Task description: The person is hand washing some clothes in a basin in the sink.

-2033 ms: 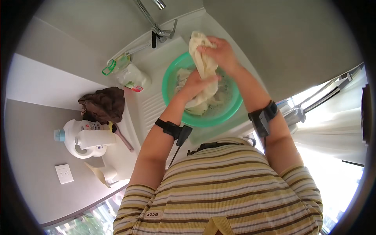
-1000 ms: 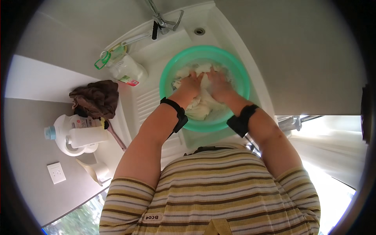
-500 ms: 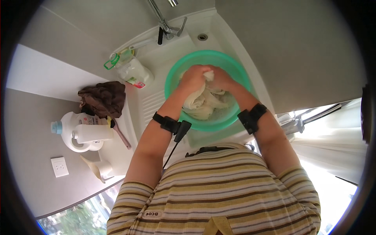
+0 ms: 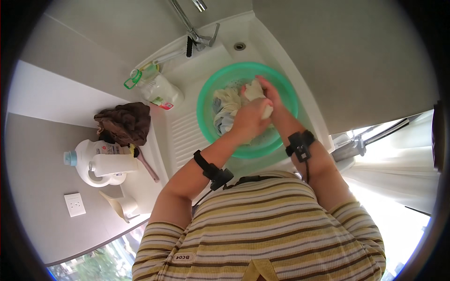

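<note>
A green round basin [image 4: 202, 110] holds a wet cream garment [image 4: 226, 100] with grey-blue patches, lying in soapy water. My left hand [image 4: 253, 114] is closed round a bunched, pale part of that garment, raised above the water at the basin's middle. Against the far and right side of the same bunch, my right hand [image 4: 273, 96] grips it, fingers stretched along the cloth. Both hands meet near its lower end. The rest of the garment hangs down to the left, partly hidden behind my left hand.
The basin stands in a white sink [image 4: 307, 93] with a ribbed washboard [image 4: 185, 136]. A chrome tap [image 4: 199, 37] rises behind. Leftward are a clear green-handled jug [image 4: 164, 91], a dark brown cloth [image 4: 124, 122], a scrub brush [image 4: 147, 168] and white detergent bottles [image 4: 112, 165].
My left hand has moved nearer and to the right, my right hand has turned upward along the cloth. More of the garment now shows at the basin's left.
</note>
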Demonstrator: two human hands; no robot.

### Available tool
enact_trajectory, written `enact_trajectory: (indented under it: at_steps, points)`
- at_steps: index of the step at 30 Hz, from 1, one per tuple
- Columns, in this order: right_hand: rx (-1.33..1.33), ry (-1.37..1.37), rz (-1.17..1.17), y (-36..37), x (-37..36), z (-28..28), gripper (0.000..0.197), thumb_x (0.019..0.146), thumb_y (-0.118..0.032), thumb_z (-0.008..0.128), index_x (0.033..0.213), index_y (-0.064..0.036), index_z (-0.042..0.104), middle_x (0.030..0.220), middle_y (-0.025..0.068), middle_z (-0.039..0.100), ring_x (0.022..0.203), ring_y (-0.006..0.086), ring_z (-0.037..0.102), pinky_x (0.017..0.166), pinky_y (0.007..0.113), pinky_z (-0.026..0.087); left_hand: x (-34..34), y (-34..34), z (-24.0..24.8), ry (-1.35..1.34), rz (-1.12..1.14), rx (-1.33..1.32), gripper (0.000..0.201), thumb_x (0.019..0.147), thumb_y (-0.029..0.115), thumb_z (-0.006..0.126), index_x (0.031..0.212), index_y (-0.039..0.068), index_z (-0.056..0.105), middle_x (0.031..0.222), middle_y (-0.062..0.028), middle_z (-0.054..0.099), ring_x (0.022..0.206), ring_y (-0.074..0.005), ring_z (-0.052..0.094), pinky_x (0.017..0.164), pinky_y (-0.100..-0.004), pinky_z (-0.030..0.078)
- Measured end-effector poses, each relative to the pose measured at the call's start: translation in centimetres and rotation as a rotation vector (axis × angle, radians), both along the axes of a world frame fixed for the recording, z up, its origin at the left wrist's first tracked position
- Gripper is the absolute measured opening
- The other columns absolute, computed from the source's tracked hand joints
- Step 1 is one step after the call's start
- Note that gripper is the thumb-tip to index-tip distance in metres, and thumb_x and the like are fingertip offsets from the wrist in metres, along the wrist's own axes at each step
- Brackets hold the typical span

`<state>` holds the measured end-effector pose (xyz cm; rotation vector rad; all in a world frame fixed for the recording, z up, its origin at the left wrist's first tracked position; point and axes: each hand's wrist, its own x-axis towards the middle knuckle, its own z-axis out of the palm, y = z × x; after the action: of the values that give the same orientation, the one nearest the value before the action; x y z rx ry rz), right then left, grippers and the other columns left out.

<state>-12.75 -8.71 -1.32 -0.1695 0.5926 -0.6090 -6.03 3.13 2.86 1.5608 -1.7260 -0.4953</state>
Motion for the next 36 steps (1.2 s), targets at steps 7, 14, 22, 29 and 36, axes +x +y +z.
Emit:
enact_trajectory:
  at_steps: [7, 14, 22, 29, 36]
  points:
    - [0.105, 0.036, -0.058, 0.2, 2.7, -5.7, 0.031, 0.099, -0.036, 0.048, 0.109, -0.0084, 0.057, 0.106, 0.0087, 0.062, 0.097, 0.0272, 0.062, 0.085, 0.041, 0.053, 3.4, -4.0, -4.3, -0.172, 0.437, -0.051, 0.019, 0.087, 0.028, 0.057, 0.091, 0.010, 0.060, 0.079, -0.0146, 0.065, 0.074, -0.0357, 0.064, 0.064, -0.0475, 0.050]
    - [0.062, -0.177, 0.203, -0.6, -0.1, -7.5, 0.033, 0.099, -0.033, 0.046, 0.113, -0.0052, 0.056, 0.110, 0.0107, 0.063, 0.103, 0.0267, 0.061, 0.089, 0.041, 0.051, -1.2, -3.5, -2.4, -0.228, 0.366, -0.074, 0.020, 0.091, 0.025, 0.054, 0.088, 0.007, 0.063, 0.074, -0.0201, 0.063, 0.073, -0.0401, 0.062, 0.063, -0.0477, 0.049]
    - [-0.763, 0.170, 0.069, 0.5, 1.2, -7.4, 0.035, 0.099, -0.034, 0.043, 0.115, -0.0068, 0.057, 0.107, 0.0107, 0.064, 0.099, 0.0271, 0.063, 0.089, 0.042, 0.051, 0.5, -3.7, -0.7, -0.248, 0.445, 0.003, 0.026, 0.092, 0.033, 0.053, 0.093, 0.009, 0.063, 0.083, -0.0168, 0.065, 0.075, -0.0375, 0.063, 0.068, -0.0472, 0.049]
    - [-0.006, 0.042, 0.056, 2.1, 1.6, 2.2, 0.031, 0.098, -0.032, 0.048, 0.115, -0.0075, 0.055, 0.108, 0.0111, 0.063, 0.099, 0.0288, 0.062, 0.090, 0.044, 0.051, 5.6, -4.1, -3.5, -0.105, 0.522, 0.044, 0.027, 0.095, 0.029, 0.052, 0.092, 0.004, 0.064, 0.087, -0.0189, 0.066, 0.083, -0.0363, 0.064, 0.072, -0.0452, 0.050]
    - [-0.267, -0.015, -0.107, -1.0, 0.3, -0.2, 0.033, 0.095, -0.030, 0.056, 0.117, -0.0055, 0.051, 0.106, 0.0103, 0.062, 0.095, 0.0278, 0.062, 0.085, 0.047, 0.051, 6.2, -3.4, -4.1, 0.534, 0.143, -0.060, 0.039, 0.093, 0.021, 0.059, 0.130, 0.008, 0.054, 0.101, -0.0028, 0.066, 0.082, -0.0181, 0.061, 0.074, -0.0348, 0.049]
